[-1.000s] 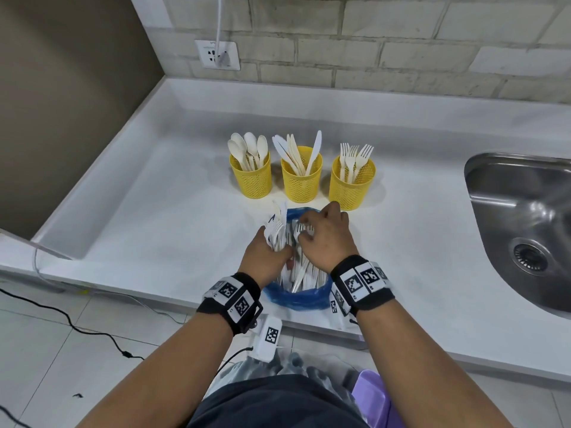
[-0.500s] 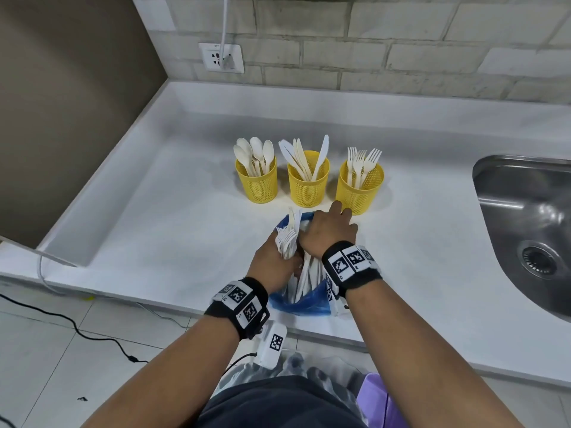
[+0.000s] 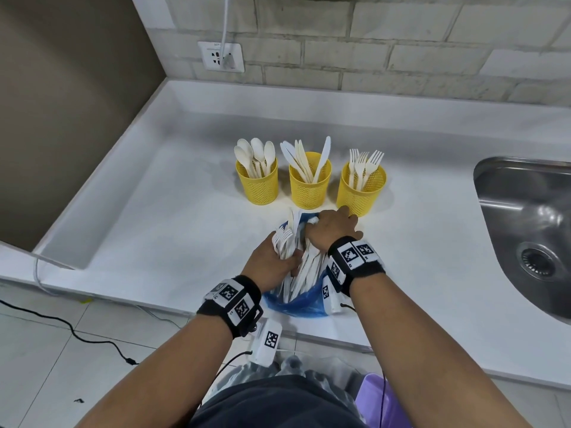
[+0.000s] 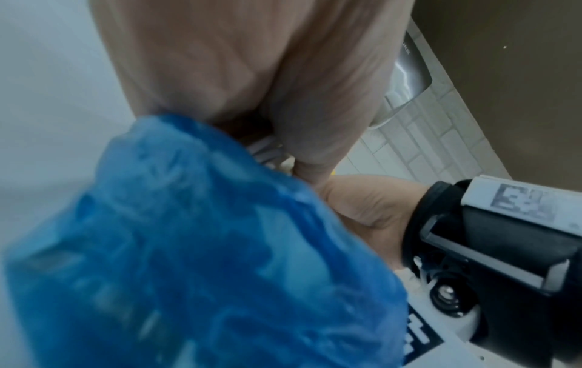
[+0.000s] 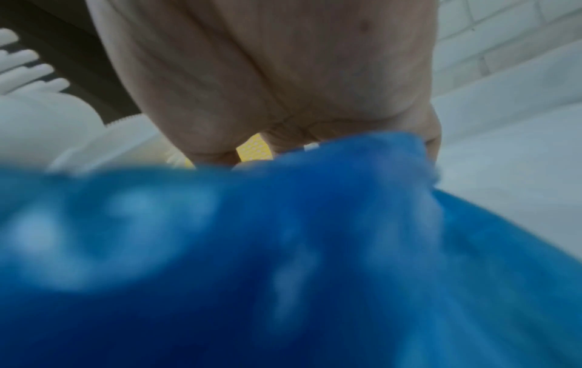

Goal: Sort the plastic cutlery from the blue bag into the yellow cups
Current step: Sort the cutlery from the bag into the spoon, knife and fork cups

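Observation:
A blue plastic bag [image 3: 298, 304] full of white cutlery lies on the white counter near its front edge. My left hand [image 3: 272, 261] grips a bunch of white forks [image 3: 283, 242] at the bag's left side. My right hand [image 3: 332, 231] is curled over the cutlery at the bag's mouth, its fingertips hidden. Behind stand three yellow mesh cups: the left cup [image 3: 258, 183] holds spoons, the middle cup [image 3: 310, 185] knives, the right cup [image 3: 361, 189] forks. Both wrist views show blurred blue bag [image 4: 201, 249] [image 5: 283, 249] under each palm.
A steel sink [image 3: 531, 227] is set into the counter [image 3: 154, 217] at the right. A wall socket [image 3: 221, 57] with a white cable sits on the brick wall behind. Black cables lie on the tiled floor at the left. A purple object [image 3: 375, 403] is below the counter edge.
My right hand has slid forward over the bag's mouth toward the right cup. The left hand keeps its hold on the forks and has risen slightly.

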`<state>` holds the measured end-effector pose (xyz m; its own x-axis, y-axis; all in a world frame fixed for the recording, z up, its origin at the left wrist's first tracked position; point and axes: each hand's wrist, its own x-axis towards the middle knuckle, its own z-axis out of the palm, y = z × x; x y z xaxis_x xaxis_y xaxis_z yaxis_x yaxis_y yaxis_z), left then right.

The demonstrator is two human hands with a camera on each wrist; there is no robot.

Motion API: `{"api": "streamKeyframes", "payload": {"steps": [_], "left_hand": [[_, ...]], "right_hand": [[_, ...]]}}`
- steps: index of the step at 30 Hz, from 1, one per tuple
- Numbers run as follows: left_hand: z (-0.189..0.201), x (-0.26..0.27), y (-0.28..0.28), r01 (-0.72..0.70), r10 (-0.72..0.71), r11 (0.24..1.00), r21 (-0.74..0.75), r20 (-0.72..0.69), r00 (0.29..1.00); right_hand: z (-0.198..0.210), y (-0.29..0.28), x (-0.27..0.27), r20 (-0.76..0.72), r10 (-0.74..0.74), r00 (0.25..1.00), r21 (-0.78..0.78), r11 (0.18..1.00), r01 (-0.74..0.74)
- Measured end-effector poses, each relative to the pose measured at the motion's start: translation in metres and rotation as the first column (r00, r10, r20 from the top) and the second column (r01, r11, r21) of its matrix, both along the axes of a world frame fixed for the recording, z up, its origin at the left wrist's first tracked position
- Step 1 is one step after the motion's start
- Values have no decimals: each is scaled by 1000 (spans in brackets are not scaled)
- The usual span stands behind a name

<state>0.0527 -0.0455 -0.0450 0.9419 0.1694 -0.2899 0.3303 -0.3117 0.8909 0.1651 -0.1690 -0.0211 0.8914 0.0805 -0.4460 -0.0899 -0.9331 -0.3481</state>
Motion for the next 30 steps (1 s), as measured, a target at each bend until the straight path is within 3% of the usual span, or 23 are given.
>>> {"api": "streamKeyframes", "payload": {"steps": [6,9,13,18,25,30], "left_hand": [[2,2,8,-17,16,999,-32,-29,999],[0,4,11,-63,61,996,-58,-29,998],[5,7,12,-67,67,997,-24,2,998],[19,11,6,-11,16,997,-71,75,997],[25,14,-2,24,-9,990,-141,109,994],[22,14,-9,-39,54,992,-119,121,991]], "right_hand": [[1,-11,12,-23,-85,996,354,931,87],[5,-20,12,-26,-84,996,457,885,87],[13,-35,8,91,10,996,514,856,-56],[24,-45,8,209,113,971,611,761,-220],[24,-44,4,275,48,960,625,750,-216],[25,-44,-1,303,11,953,619,758,-206]]}}
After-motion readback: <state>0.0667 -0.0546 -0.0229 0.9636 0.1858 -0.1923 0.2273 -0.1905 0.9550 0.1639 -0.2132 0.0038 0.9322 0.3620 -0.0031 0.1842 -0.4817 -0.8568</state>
